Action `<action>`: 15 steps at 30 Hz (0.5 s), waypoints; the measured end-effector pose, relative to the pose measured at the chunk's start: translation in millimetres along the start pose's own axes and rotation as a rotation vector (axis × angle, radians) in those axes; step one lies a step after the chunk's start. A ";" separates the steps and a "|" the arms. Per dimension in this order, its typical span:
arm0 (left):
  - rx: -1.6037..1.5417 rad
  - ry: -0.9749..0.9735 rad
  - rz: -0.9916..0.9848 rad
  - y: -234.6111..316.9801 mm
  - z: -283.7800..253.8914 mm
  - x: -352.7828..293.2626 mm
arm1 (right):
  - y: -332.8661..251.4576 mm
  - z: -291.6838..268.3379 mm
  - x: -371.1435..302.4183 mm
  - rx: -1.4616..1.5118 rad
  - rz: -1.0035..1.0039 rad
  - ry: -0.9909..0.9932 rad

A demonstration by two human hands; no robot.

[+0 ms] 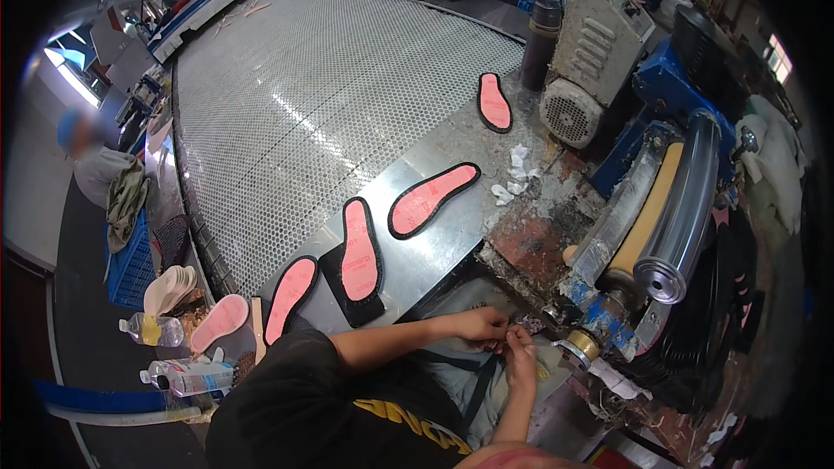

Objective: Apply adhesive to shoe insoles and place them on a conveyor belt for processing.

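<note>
My left hand (483, 325) and my right hand (521, 359) meet over my lap, their fingertips pressed together. If anything is pinched there, it is too small to make out. Several pink shoe insoles with black edges lie beyond my hands. One insole (359, 252) rests partly on a black block (375, 311), and another insole (290, 295) is left of it. A third insole (432, 200) lies on the smooth metal strip, and a farther insole (494, 104) is near the machine. Close to my right hand is the brass-coloured end (584, 346) of the roller machine.
A perforated metal table (339, 78) stretches away ahead. The roller machine (686, 208) stands at right, beside a grey motor housing (591, 52). Crumpled white scraps (516, 175) lie nearby. Plastic bottles (187, 378) and pale insoles (219, 323) are at left. A person (104, 174) sits farther left.
</note>
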State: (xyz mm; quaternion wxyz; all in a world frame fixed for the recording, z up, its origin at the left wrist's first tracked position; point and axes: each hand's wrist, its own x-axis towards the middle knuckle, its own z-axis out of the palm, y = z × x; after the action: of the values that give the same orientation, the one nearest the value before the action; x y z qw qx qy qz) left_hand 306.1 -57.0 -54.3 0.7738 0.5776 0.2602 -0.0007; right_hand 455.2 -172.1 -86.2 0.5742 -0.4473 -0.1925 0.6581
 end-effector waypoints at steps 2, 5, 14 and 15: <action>0.012 -0.003 0.020 -0.7 -0.1 0.5 | -2.5 2.7 -0.9 0.017 0.010 0.013; -0.003 0.003 -0.009 1.7 0.9 -0.7 | -1.6 1.2 -0.8 0.018 0.006 0.019; -0.001 0.004 0.015 -2.1 0.6 0.9 | 0.9 -1.8 0.9 0.003 0.019 -0.003; -0.001 0.006 0.015 -2.9 0.6 1.0 | 1.5 -2.3 1.4 0.004 0.019 -0.004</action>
State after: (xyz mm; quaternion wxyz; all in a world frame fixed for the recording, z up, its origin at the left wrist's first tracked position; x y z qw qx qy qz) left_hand 306.4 -58.2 -57.2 0.7734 0.5790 0.2580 0.0068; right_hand 456.2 -171.8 -89.0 0.5683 -0.4469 -0.1881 0.6648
